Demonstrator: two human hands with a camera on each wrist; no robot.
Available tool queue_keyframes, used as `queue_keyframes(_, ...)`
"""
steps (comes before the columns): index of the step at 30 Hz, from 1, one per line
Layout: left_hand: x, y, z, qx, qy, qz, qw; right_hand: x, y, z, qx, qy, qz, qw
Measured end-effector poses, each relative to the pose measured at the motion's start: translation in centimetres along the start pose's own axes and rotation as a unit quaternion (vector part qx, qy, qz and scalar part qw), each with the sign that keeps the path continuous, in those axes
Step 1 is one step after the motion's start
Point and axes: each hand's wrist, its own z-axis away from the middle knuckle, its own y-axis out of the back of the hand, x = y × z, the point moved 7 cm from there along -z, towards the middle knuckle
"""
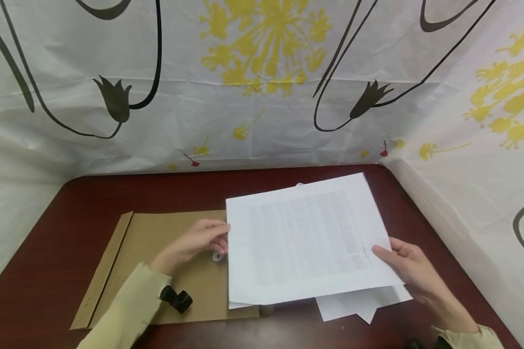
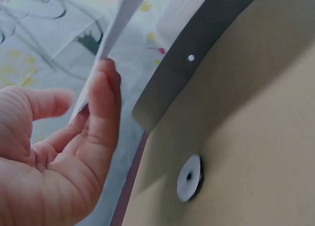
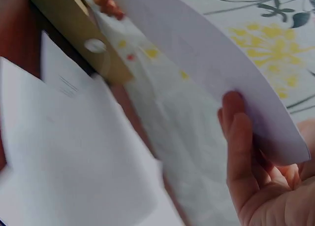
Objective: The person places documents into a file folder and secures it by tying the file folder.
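Seemingly several sheets (image 1: 305,237) between both hands (image 1: 197,240) (image 1: 410,269)

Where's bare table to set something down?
On the dark-red table, left of the flat brown cardboard folder, and behind it to the flower-printed white cloth. Crowded right: rectangular white printed sheets over loose white papers.

2 pale khaki sleeves (image 1: 126,305) are worn, the left 1 bearing a black, rounded device (image 1: 183,301).
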Motion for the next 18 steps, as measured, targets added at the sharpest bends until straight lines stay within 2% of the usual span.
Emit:
queue_keyframes(4, 0.3, -1.6, -0.8, -0.013, -0.022, -0.045, 0.9987, -1.6, 2.3, 0.6, -0.004, 0.042, 0.01, 0.999)
queue_keyframes(6, 0.6, -2.3, -1.0, -0.004, -0.037, -0.101, 0.9942, -2.6, 2.9, 1.0, -0.012, 0.065, -0.002, 0.9978)
queue_keyframes(7, 0.8, -2.6, -1.0, 0.009, -0.043, -0.146, 0.9883, -3.1, 3.2, 1.2, -0.007, 0.072, 0.002, 0.9974)
queue_keyframes(8, 1.0, -2.8, -1.1, 0.027, -0.048, -0.196, 0.979, -3.6, 3.3, 1.4, -0.01, 0.08, -0.002, 0.9967)
queue_keyframes(9, 1.1, -3.0, -1.1, 0.046, -0.047, -0.248, 0.9665, -4.1, 3.4, 1.7, -0.012, 0.089, -0.002, 0.996)
queue_keyframes(10, 1.3, -3.2, -1.1, 0.068, -0.049, -0.308, 0.9479, -4.6, 3.5, 1.9, -0.008, 0.097, 0.002, 0.9953)
queue_keyframes(12, 1.7, -3.7, -1.1, 0.104, -0.046, -0.408, 0.9058, -5.5, 3.7, 2.3, 0.013, 0.109, 0.031, 0.9935)
queue_keyframes(14, 1.9, -4.3, -1.2, 0.123, -0.047, -0.467, 0.8742, -6.4, 3.9, 2.7, 0.038, 0.115, 0.065, 0.9905)
queue_keyframes(16, 2.0, -4.9, -1.3, 0.134, -0.055, -0.504, 0.8514, -7.1, 3.8, 3.0, 0.062, 0.117, 0.101, 0.9861)
queue_keyframes(18, 2.0, -5.3, -1.4, 0.14, -0.055, -0.52, 0.8407, -7.7, 3.5, 3.3, 0.077, 0.115, 0.142, 0.9802)
